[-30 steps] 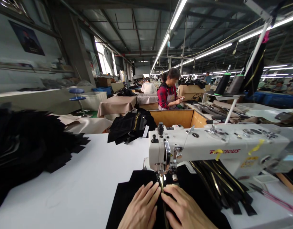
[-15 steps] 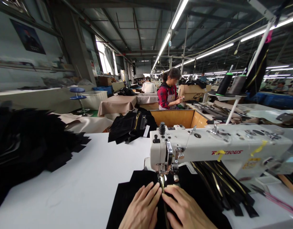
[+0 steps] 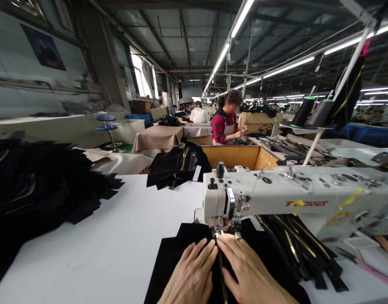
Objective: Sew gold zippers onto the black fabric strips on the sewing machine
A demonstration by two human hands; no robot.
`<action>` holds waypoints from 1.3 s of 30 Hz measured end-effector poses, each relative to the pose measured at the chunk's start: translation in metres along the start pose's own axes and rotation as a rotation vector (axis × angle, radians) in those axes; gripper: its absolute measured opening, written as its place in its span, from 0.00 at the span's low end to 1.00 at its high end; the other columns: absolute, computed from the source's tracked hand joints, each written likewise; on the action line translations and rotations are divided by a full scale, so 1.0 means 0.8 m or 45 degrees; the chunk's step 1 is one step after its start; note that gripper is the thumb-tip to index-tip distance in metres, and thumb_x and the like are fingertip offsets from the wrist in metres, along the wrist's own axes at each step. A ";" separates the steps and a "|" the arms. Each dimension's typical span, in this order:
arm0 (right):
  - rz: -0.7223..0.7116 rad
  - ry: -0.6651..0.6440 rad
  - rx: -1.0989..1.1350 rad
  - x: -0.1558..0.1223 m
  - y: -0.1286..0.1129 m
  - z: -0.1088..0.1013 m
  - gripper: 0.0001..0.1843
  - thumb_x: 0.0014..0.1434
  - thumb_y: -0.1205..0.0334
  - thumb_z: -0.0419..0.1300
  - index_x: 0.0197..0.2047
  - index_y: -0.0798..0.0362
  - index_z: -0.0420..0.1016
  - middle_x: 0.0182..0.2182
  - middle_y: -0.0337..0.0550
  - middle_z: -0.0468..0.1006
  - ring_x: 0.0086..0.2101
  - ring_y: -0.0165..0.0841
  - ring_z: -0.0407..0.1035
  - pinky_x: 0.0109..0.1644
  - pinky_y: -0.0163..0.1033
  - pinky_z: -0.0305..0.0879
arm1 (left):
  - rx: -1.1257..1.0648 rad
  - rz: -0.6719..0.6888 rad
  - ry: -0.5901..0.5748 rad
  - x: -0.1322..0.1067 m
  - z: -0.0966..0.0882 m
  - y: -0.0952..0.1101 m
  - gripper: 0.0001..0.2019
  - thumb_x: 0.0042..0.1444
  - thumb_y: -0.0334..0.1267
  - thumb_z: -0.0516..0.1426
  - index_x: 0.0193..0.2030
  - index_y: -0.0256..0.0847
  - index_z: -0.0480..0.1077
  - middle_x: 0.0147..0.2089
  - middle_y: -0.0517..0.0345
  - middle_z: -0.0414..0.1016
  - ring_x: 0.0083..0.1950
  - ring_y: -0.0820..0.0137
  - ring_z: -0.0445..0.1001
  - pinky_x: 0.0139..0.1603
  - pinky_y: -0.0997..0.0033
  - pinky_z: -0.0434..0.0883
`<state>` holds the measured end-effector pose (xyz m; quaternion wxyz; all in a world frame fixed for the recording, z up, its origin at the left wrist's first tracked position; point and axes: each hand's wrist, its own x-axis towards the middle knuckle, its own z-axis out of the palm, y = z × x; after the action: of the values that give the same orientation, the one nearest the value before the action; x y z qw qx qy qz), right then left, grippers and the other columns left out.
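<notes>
And here we are at the sewing machine (image 3: 276,198), the left hand (image 3: 190,272) and right hand (image 3: 251,270) both flat on a black fabric panel (image 3: 181,257), with a gold-toothed zipper (image 3: 222,270) running up between them to the presser foot (image 3: 224,224) at twelve o'clock. Fingers are together and gently curved on both hands, pressing down on either side of the zipper, not clamped on anything, and the fingertips (image 3: 218,240) nearly meet just below the foot. Out at two o'clock, a bundle of black zippered strips (image 3: 303,249) lies beside the machine bed, with pink-handled snips (image 3: 366,265) further along on the white work table (image 3: 95,240). Over at ten o'clock sits a big heap of black cut pieces (image 3: 39,185), and a folded black bundle (image 3: 178,165) is at the table's far edge. Beyond the machine at twelve o'clock, a co-worker in a red plaid shirt (image 3: 222,126) is working at the next station.
</notes>
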<state>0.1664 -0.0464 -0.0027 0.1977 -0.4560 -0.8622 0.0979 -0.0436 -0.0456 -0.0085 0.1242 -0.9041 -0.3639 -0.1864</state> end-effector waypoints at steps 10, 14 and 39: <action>0.008 -0.020 -0.080 0.013 0.005 0.005 0.32 0.59 0.69 0.54 0.66 0.63 0.62 0.63 0.56 0.66 0.61 0.45 0.63 0.65 0.54 0.63 | -0.069 -0.041 0.032 0.007 0.003 -0.009 0.27 0.59 0.26 0.50 0.66 0.39 0.61 0.62 0.52 0.72 0.63 0.61 0.69 0.61 0.57 0.71; 0.013 -0.003 -0.071 0.016 0.004 0.003 0.30 0.59 0.68 0.54 0.65 0.63 0.62 0.62 0.56 0.67 0.60 0.44 0.63 0.64 0.52 0.64 | -0.091 -0.037 0.041 0.008 0.002 -0.012 0.27 0.60 0.26 0.50 0.66 0.39 0.61 0.62 0.52 0.72 0.63 0.61 0.69 0.62 0.56 0.70; -0.038 0.072 -0.015 0.013 0.009 -0.004 0.27 0.61 0.69 0.55 0.63 0.60 0.67 0.60 0.53 0.69 0.60 0.44 0.64 0.66 0.55 0.61 | -0.157 -0.052 -0.069 0.015 -0.002 -0.012 0.31 0.57 0.22 0.49 0.68 0.42 0.60 0.64 0.50 0.70 0.65 0.58 0.67 0.64 0.48 0.68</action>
<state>0.1682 -0.0339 0.0001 0.2209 -0.4469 -0.8634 0.0770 -0.0425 -0.0318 -0.0011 0.0546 -0.9072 -0.3733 -0.1864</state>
